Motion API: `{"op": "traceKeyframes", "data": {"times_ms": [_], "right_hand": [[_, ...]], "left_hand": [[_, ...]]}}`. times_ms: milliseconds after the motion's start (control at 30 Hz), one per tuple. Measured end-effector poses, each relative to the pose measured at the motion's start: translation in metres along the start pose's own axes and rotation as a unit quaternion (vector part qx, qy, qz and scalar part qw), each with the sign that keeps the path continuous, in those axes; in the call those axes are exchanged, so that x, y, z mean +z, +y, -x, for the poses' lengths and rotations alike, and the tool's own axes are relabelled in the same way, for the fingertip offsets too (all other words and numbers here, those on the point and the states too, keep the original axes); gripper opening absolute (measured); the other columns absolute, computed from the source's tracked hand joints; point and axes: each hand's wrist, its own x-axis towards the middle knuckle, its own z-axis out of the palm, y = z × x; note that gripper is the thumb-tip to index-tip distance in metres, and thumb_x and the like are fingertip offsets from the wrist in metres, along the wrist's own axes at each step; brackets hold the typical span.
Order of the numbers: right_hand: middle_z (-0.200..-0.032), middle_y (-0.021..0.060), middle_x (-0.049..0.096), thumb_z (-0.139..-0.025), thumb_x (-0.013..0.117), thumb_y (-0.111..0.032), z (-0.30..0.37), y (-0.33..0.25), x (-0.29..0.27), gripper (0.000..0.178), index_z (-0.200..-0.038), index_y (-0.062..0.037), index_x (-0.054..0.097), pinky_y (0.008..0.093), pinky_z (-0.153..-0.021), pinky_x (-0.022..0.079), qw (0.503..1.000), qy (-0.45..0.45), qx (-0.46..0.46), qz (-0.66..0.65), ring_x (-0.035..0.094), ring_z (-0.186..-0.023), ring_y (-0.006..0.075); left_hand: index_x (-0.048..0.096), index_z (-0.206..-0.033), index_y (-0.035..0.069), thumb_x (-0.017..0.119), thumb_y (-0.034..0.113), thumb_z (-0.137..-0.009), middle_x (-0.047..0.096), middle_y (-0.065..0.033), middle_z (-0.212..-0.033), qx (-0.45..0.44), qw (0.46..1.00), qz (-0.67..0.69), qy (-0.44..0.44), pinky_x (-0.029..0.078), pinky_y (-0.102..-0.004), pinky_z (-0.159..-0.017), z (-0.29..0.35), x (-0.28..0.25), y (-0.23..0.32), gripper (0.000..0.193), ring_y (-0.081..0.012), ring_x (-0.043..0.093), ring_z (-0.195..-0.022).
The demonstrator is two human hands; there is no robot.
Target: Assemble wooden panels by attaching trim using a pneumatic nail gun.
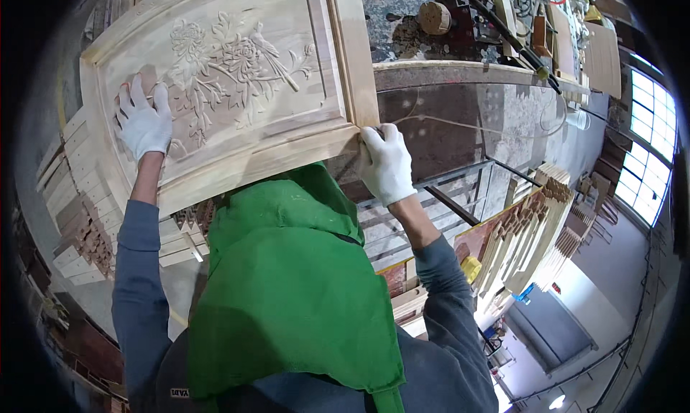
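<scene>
A framed wooden panel (287, 115) with flowers and a bird carved in relief lies in front of me, tilted, its near edge against my green apron. My left hand (146, 120), in a white glove, rests flat on the panel's left part with the fingers spread, beside the carved blossoms. At the near right corner of the frame, my right hand (386, 161), gloved in white too, closes over the corner. Its thumb and part of its fingers are hidden by the glove's angle and the frame edge.
A workbench (460, 72) stands beyond the right corner, carrying a round wooden block (434, 18) and a black hose-like tool (528, 54). Stacked wooden parts (514, 248) are at the right, more wooden pieces (79, 197) at the left. A thin cable (474, 129) hangs by the bench.
</scene>
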Motion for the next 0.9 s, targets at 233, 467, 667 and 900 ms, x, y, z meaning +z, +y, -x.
{"op": "traceKeyframes", "data": {"times_ms": [233, 467, 667, 900], "right_hand": [[-0.112, 0.0206, 0.056, -0.082, 0.064, -0.011, 0.026, 0.007, -0.015, 0.019, -0.100, -0.0082, 0.060, 0.0515, -0.064, 0.056, 0.998, -0.046, 0.028, 0.029, 0.059, -0.085, 0.0427], [-0.092, 0.0181, 0.060, -0.087, 0.065, -0.013, 0.057, 0.048, -0.044, 0.012, -0.098, -0.0065, 0.064, 0.0483, -0.063, 0.054, 0.986, -0.070, 0.146, -0.038, 0.061, -0.069, 0.0404], [-0.088, 0.0173, 0.061, -0.088, 0.066, -0.014, 0.015, 0.008, -0.031, 0.019, -0.106, -0.0089, 0.068, 0.0469, -0.062, 0.055, 0.990, -0.007, 0.076, -0.121, 0.063, -0.067, 0.0402], [-0.091, 0.0177, 0.072, -0.085, 0.074, -0.008, 0.092, 0.099, -0.028, 0.030, -0.115, -0.0050, 0.071, 0.0366, -0.066, 0.056, 0.971, -0.155, 0.177, 0.043, 0.067, -0.070, 0.0324]], "left_hand": [[0.049, -0.147, 0.024, 0.051, 0.061, -0.097, 0.051, -0.0120, -0.150, 0.002, 1.000, 0.024, 0.003, 0.043, -0.0546, -0.107, 0.008, 0.002, -0.008, 0.062, -0.0376, 0.050, -0.136], [0.051, -0.145, 0.024, 0.052, 0.062, -0.096, 0.052, -0.0115, -0.150, -0.001, 1.000, -0.015, -0.001, 0.044, -0.0542, -0.106, 0.019, -0.004, -0.012, 0.062, -0.0378, 0.051, -0.134], [0.053, -0.144, 0.024, 0.055, 0.060, -0.095, 0.053, -0.0110, -0.148, 0.000, 1.000, 0.008, 0.009, 0.044, -0.0535, -0.106, 0.006, -0.006, 0.003, 0.060, -0.0374, 0.053, -0.132], [0.054, -0.142, 0.023, 0.057, 0.058, -0.094, 0.054, -0.0113, -0.147, 0.006, 1.000, -0.006, 0.012, 0.045, -0.0530, -0.105, 0.010, -0.002, 0.000, 0.059, -0.0369, 0.054, -0.130]]}}
